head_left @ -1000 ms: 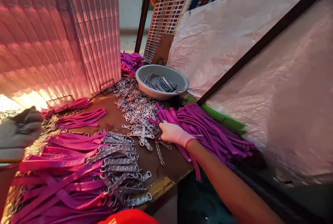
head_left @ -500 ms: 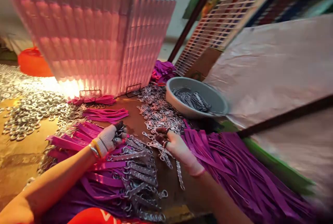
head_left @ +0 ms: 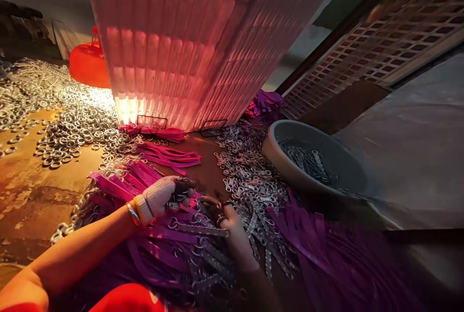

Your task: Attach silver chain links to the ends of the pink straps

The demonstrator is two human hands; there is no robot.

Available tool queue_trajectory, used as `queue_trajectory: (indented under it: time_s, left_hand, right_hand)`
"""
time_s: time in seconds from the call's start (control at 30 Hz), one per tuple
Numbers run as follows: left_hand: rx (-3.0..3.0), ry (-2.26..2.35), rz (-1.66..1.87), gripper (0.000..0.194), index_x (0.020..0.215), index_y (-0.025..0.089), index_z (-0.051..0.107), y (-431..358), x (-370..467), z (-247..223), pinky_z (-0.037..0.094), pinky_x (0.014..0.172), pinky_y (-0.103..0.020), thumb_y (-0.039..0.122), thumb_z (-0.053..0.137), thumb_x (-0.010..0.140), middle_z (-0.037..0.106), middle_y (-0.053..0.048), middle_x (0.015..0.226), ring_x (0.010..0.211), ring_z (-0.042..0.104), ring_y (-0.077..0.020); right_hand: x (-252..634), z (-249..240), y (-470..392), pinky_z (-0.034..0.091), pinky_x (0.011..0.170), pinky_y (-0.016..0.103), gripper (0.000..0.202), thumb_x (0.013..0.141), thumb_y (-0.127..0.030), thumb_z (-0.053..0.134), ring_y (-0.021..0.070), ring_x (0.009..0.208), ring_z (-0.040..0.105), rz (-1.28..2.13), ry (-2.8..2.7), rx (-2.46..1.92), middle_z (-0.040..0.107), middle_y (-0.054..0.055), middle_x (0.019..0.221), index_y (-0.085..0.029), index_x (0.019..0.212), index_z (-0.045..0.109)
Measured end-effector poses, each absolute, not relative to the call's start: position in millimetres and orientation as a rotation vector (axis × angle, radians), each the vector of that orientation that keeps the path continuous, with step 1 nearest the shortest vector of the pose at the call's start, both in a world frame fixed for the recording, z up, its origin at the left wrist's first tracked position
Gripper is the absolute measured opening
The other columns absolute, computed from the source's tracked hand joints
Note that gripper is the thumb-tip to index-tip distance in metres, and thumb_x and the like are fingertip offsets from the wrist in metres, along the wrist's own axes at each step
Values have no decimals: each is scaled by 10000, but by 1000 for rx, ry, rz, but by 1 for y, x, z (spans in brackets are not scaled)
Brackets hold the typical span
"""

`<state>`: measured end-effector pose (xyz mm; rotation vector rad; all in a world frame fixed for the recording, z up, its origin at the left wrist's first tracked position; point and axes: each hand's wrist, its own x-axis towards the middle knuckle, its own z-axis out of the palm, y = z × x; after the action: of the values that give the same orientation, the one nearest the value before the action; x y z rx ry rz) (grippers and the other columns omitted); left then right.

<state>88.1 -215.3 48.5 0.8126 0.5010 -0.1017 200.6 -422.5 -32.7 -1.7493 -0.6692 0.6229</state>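
Observation:
My left hand (head_left: 168,196), in a white glove with dark fingertips, is closed around small metal pieces above the purple straps (head_left: 155,234). Close to its right, my right hand (head_left: 226,217) has its dark-tipped fingers curled together; what they hold, if anything, is too dark to make out. Metal chain-like links (head_left: 203,229) hang from rings at the strap ends below both hands. A pile of loose metal links (head_left: 250,181) lies just beyond my right hand.
A grey basin (head_left: 315,157) holding metal links stands at the right. More purple straps (head_left: 326,254) lie below it. Metal rings (head_left: 79,123) are heaped at the left, near a red lamp (head_left: 89,65). Corrugated pink-lit panels (head_left: 174,51) stand behind two pink strap bundles (head_left: 168,155).
My right hand has moved left, up close to my left hand, and its fingers have closed further. The view has turned, shifting the basin and panels rightward, and the right side looks darker.

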Motion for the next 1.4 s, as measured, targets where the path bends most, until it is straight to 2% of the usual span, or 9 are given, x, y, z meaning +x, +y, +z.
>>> queue_trajectory:
  time_s: [0.13,0.23,0.5,0.67,0.8,0.9,1.07,1.2,1.4]
  left_hand:
    - [1035,441,-112,253,755,128,606,-221,83,45,209,302,-153,370,665,801,576,-4,576,366,423,-50]
    - [1129,416,-140,226,757,135,615,-224,79,43,208,306,-160,356,650,794,568,1,540,340,396,-52]
    - [956,347,-343,167,765,123,656,-221,74,57,198,308,-173,280,663,706,597,-11,570,342,394,-55]
    - [840,217,-477,310,669,109,637,-216,70,61,159,315,-181,390,767,693,496,19,469,328,295,-32]
    - [755,281,-430,379,642,126,585,-222,73,51,167,307,-174,432,806,677,471,34,451,314,303,-33]
    - [675,416,-399,394,662,119,567,-223,79,45,188,317,-166,457,682,827,493,16,468,311,350,-41]
    - [603,541,-350,290,874,120,616,-211,83,42,218,289,-160,384,504,916,649,-59,626,374,528,-113]
    - [719,508,-232,261,1020,142,623,-209,80,43,280,310,-151,324,568,841,670,-46,684,420,579,-117]
    - [1205,337,-194,262,826,141,609,-215,78,39,281,322,-158,400,625,789,603,-10,582,365,479,-77]
  right_hand:
    - [209,-24,-418,559,813,437,406,788,-308,502,270,874,648,519,-649,-1800,718,61,892,-255,1156,666]
    - [218,-5,-408,549,778,415,417,785,-324,516,231,768,626,484,-663,-1849,715,66,907,-211,1153,676]
    - [218,70,-370,460,949,363,492,824,-116,460,218,1077,563,465,-1474,-1853,614,92,1157,-207,1284,607]
    - [205,87,-358,405,1040,356,457,907,-192,532,216,1193,518,765,-1668,-1628,576,79,1279,-228,1363,522]
    - [198,78,-355,453,954,330,373,884,-173,524,204,1085,571,756,-1570,-1614,620,64,1194,-218,1248,588]
    - [197,66,-354,466,807,302,256,816,-127,497,186,897,588,530,-1470,-1696,659,44,996,-204,1012,643]
    - [211,67,-356,352,609,264,131,828,-199,478,157,661,516,384,-1475,-1962,615,16,722,-205,727,561]
    - [220,82,-357,264,571,278,165,827,-227,490,160,629,517,327,-1618,-2351,625,35,686,-200,679,558]
    - [206,97,-346,194,560,315,110,802,-248,573,191,717,608,322,-1937,-2654,709,78,812,-188,789,665]
